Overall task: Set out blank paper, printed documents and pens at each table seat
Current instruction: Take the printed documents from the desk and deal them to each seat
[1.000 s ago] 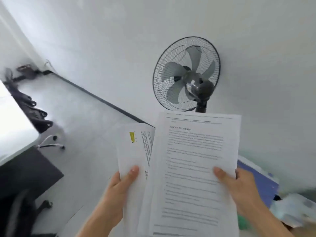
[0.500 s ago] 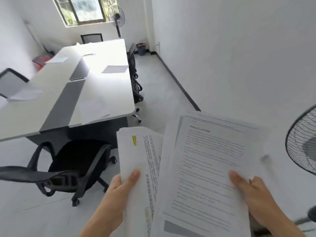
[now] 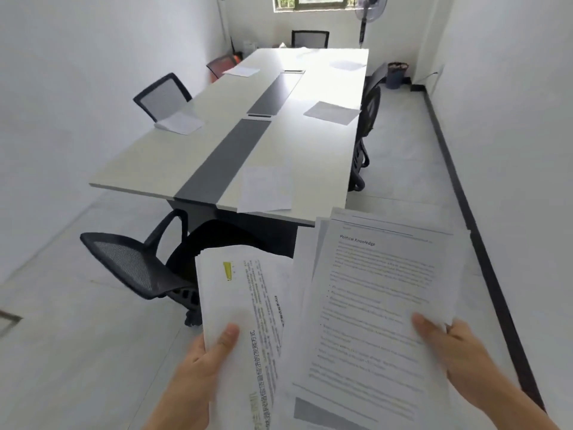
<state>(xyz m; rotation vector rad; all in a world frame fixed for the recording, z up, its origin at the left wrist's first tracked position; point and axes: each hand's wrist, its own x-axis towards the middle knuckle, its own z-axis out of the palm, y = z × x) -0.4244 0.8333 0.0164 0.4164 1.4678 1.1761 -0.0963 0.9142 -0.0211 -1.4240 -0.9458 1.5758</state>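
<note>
**Two floppy stacks, one per hand: watch the sag**

Right now you've got the printed documents split in two. Your left hand (image 3: 200, 366) grips the yellow-marked stack (image 3: 248, 293) at its bottom edge, thumb on top. Your right hand (image 3: 462, 355) pinches the Political Knowledge stack (image 3: 375, 299) near its lower right corner, thumb flat on the page. Both stacks are in the air at 6 o'clock, overlapping a little, and well short of the counter (image 3: 173, 156) up at 12.

Handling-wise, this stuff is light but has zero stiffness. Held by one edge, the far end will droop, and loose sheets slide over each other easily. The top pages on the right look staggered already. I'd say get your fingers spread flat underneath and keep the thumb clamped on top. When you peel one copy off, take it by a corner.

Pose: both forearms come up from the bottom of the view, thumbs on top. The fingers underneath are hidden, so I can't tell how they're spread.

The counter already has paper at the seats: the nearest sheet (image 3: 266, 189) at the near end, one at 1 o'clock (image 3: 331, 112) and one at 10 o'clock (image 3: 179, 122). I can't make out any pens. There's a black chair (image 3: 133, 268) at 9 o'clock.
</note>
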